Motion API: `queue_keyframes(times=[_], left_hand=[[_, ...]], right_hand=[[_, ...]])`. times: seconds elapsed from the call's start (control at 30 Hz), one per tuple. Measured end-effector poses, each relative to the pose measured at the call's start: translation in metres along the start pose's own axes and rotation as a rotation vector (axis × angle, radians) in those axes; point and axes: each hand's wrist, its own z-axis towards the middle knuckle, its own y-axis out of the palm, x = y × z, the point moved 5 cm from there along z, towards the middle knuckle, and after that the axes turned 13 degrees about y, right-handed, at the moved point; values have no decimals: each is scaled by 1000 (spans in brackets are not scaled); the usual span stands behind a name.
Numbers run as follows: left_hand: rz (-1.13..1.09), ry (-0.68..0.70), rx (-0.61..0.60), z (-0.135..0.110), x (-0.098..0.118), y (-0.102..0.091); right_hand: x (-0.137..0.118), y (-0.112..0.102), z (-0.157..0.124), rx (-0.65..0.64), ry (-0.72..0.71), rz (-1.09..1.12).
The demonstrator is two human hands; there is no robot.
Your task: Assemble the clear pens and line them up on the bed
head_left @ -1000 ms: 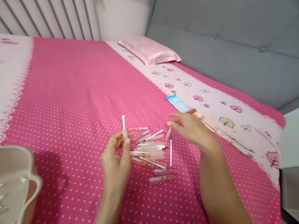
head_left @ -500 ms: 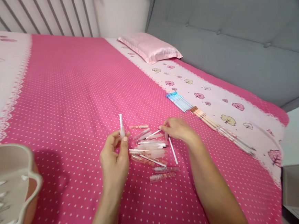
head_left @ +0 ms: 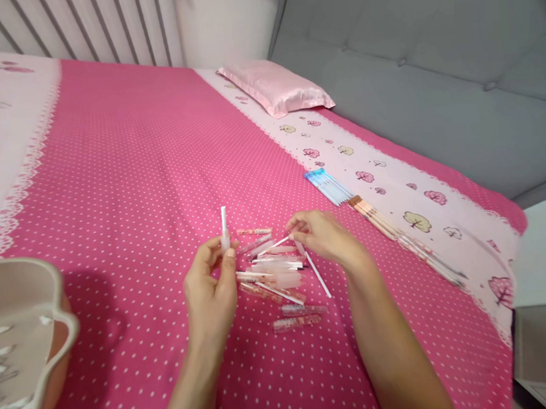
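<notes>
My left hand (head_left: 211,282) is closed around a pen part (head_left: 224,224), its white tube standing upright out of a translucent pale grip. Over the right side of a loose pile of pen parts (head_left: 275,267) is my right hand (head_left: 320,235), its fingertips pinching the end of a thin white stick (head_left: 274,246) that looks like a pen refill. The pile holds clear and pink printed barrels, pale grips and white sticks. Another white stick (head_left: 317,275) slants down below my right hand. Two clear printed barrels (head_left: 297,323) lie at the pile's near side.
A beige bin (head_left: 47,279) with small white and metallic pieces stands at the left. Blue pens (head_left: 329,187), peach-coloured pens (head_left: 374,216) and clear pens (head_left: 432,258) lie in a row at the right. A pink pillow (head_left: 277,87) rests by the grey headboard (head_left: 416,99).
My right hand has shifted slightly left and up, and the pinched stick moved left with it. The white stick below it has tilted more. My left hand stays almost still.
</notes>
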Motion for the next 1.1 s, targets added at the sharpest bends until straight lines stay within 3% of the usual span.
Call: queue_keyframes(times=[0.13,0.3,0.53,0.67,0.77,0.9,1.1], left_hand=[[-6,3,-7,-1,1,0],[1,-5,-14,-1,2,0],[-9,-14,-26,-1,0,1],[-19,-7,-27,-1,0,3],[-23,-6,-35,-1,0,4],[2,4,-73,-1,1,5],[43,24,-198,-4,3,12]], right_hand=[[-14,17,-8,-227,-133,-34],[-20,26,-10,-185,-147,-224],[-19,23,-16,-271,-201,-236],[-26,10,-19,-306,-307,-21],[-31,1,-19,-342,-330,314],[-29,0,-13,-374,-192,798],[-28,-6,-10,-212,-62,1138]])
